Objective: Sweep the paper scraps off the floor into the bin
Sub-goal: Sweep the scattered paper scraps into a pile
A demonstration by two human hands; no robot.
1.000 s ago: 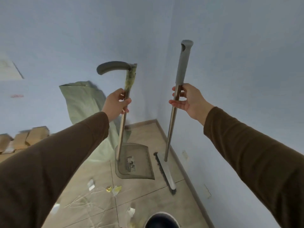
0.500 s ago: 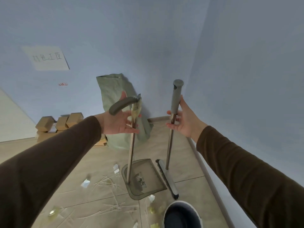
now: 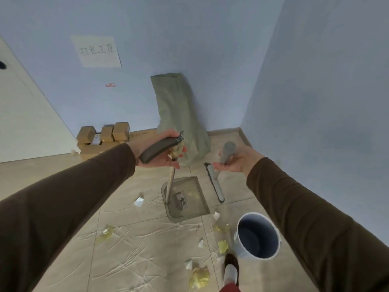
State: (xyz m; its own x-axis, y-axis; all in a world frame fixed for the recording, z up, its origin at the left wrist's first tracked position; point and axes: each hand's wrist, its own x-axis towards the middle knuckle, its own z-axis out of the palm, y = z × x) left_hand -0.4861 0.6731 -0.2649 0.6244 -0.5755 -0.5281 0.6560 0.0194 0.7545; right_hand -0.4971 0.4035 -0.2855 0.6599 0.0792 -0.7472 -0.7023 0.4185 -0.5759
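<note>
Left hand (image 3: 160,152): curled round the bent grip of the dustpan handle (image 3: 156,147), palm up, fingers closed on it; the thin pole drops from the hand to the pan.
Dustpan (image 3: 185,199): flat on the floor tiles, below and just ahead of the left hand, open lip facing back toward the person; a little debris already lies in it.
Paper scraps (image 3: 223,246): scattered white and yellow bits on the floor (image 3: 130,249), nearly all on the near side of the pan lip, between it and the person's shoe (image 3: 231,264).
Broom (image 3: 214,182): head lying long along the floor just right of the pan, its long axis running away from the person.
Right hand (image 3: 233,163): loosely round the grey broom top, fingers only partly closed.
Bin (image 3: 257,234): upright, open, near the right foot, on the right-hand side.
Judgement: the scraps lie behind the broom head, so it would have to come back past them and then push them forward into the pan lip.
</note>
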